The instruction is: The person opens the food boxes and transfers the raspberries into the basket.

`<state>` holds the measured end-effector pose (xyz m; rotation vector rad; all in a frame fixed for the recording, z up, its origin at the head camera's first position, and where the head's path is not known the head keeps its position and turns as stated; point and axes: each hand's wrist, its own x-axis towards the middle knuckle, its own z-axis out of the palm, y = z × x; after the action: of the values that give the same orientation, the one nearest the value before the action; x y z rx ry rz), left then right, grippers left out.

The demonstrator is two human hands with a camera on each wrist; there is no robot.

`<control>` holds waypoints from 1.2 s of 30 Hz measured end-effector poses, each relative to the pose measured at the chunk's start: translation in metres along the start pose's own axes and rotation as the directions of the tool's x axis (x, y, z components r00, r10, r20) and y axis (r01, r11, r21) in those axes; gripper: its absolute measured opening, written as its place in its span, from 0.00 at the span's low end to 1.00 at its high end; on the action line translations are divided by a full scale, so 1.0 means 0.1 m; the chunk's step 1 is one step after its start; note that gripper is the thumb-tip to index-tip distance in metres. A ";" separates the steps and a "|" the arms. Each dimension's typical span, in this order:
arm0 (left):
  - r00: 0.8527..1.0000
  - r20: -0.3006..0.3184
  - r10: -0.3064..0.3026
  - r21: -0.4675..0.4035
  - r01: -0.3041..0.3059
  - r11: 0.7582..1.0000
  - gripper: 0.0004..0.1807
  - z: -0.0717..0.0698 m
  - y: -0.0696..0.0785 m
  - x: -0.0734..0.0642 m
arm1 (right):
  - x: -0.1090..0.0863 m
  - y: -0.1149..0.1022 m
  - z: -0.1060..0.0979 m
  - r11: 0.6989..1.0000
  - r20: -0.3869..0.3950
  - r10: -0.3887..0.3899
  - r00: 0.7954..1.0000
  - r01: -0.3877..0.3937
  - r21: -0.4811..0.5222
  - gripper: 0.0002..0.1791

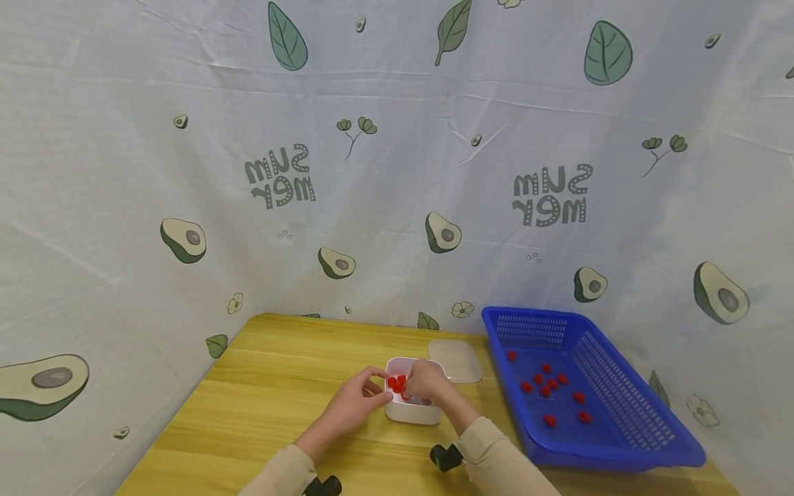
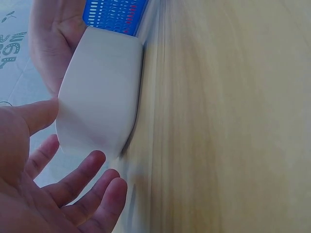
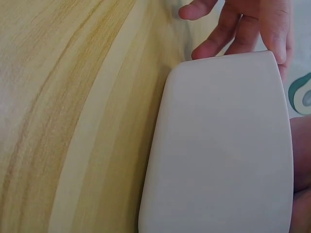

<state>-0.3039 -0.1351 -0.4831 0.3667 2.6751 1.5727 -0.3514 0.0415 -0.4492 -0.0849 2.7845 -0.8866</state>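
Note:
A small white box (image 1: 414, 415) with rounded corners stands upright on the table, several small red raspberry-like pieces (image 1: 397, 383) inside it. At its left end, my left hand (image 1: 353, 406) steadies it between thumb and index finger, the thumb at the rim. The other fingers spread out beside the wall in the left wrist view. My right hand (image 1: 429, 381) reaches down over the box's right side, fingers dipped inside next to the red pieces. The box wall (image 3: 223, 145) hides those fingertips in the right wrist view, so I cannot tell whether they hold a piece.
A translucent lid (image 1: 455, 361) lies flat behind the box to the right. Farther right stands a large blue plastic basket (image 1: 614, 451) with several similar red pieces (image 1: 546, 390) scattered on its floor. A printed white curtain (image 1: 397, 275) hangs along the back of the wooden table (image 1: 267, 393).

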 end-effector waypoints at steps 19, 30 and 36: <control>1.000 0.005 0.009 0.010 -0.009 1.000 0.21 0.01 0.03 -0.01 | -0.05 -0.03 -0.04 1.000 0.003 0.003 1.000 -0.003 0.010 0.08; 1.000 -0.006 -0.002 0.030 0.002 1.000 0.22 0.02 0.04 0.00 | -0.12 -0.01 -0.28 0.991 0.031 -0.112 0.993 0.110 0.073 0.10; 1.000 -0.012 0.006 0.041 -0.005 0.999 0.23 0.00 0.04 0.00 | -0.19 0.01 -0.43 0.987 0.022 -0.113 0.993 0.110 0.115 0.08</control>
<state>-0.3029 -0.1334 -0.4799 0.3664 2.7213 1.5291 -0.3425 0.0692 -0.4121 -0.2351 2.7192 -1.0596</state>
